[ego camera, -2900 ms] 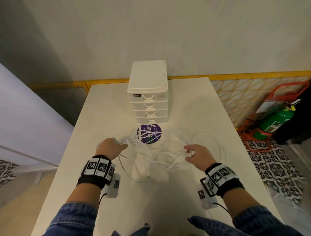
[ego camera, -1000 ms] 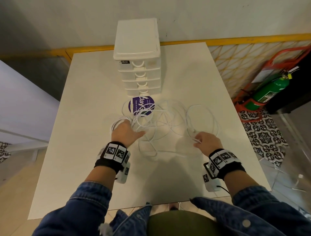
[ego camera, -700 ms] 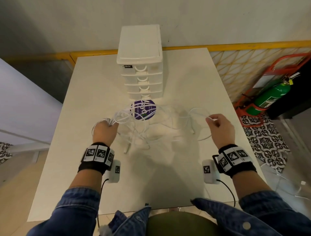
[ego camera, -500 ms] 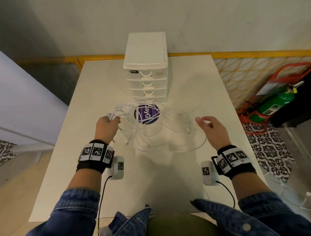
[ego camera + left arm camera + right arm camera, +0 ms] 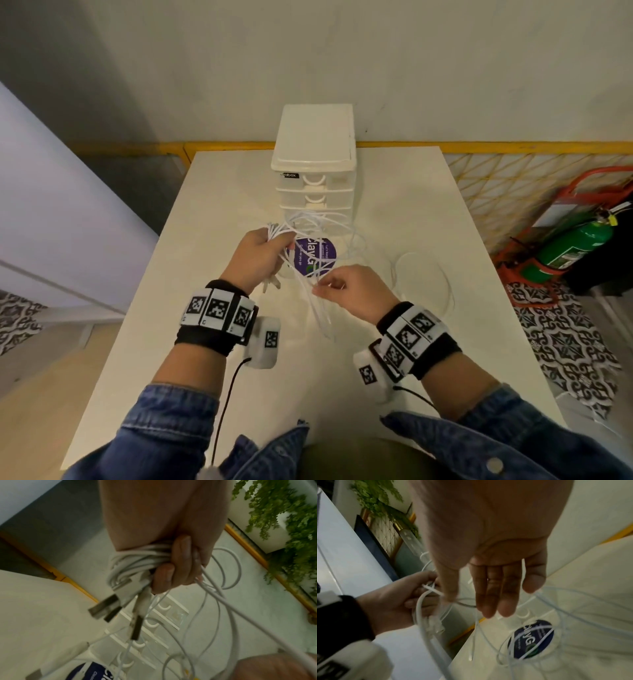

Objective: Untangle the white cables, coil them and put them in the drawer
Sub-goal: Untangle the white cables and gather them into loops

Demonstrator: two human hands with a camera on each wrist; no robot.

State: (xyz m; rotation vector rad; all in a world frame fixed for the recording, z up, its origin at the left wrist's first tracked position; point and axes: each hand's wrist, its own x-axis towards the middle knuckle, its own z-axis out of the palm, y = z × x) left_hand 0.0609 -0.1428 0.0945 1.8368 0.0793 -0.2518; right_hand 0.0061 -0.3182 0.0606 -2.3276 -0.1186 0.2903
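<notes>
progress: early, white cables (image 5: 310,240) tangled, not coiled, drawer unit (image 5: 315,171) shut | left hand (image 5: 255,257) fingers curled round bunched strands and plugs above bench (image 5: 394,359) | right hand (image 5: 352,291) pinching one strand | obstruction: loops draped over purple disc (image 5: 317,255)

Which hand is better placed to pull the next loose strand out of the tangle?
Right. The right hand already pinches a single strand beside the tangle, while the left hand grips the gathered bundle of white cables and plugs, so it probably best serves as the anchor.
</notes>
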